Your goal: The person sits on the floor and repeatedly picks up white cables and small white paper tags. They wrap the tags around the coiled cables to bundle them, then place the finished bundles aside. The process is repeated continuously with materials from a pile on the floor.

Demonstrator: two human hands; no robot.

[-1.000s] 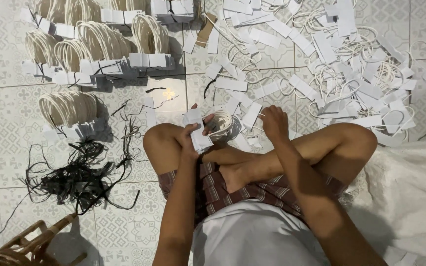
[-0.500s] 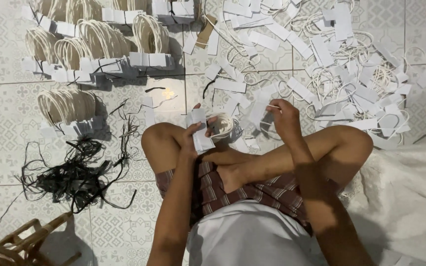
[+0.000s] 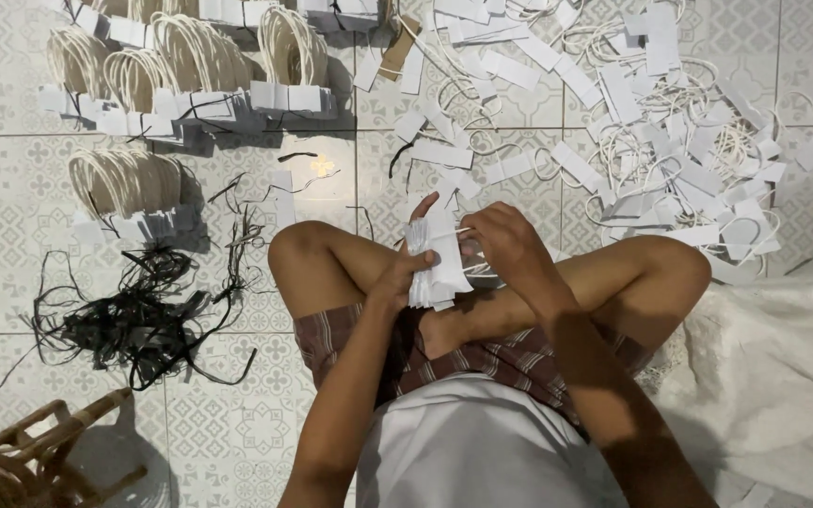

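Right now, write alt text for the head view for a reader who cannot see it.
Seated cross-legged on a tiled floor, a person grips a stack of white paper strips in the left hand while the right hand adds to it. Bundled cord handles, loose white strips and black ties lie around.

Pretty dim indoor light, kinda warm. One bright glare spot on the floor tiles (image 3: 324, 167) just past the knees. Soft shadows sit under the bundled white loops (image 3: 124, 179). Focus is decent in the middle, edges look a bit stretched and softer
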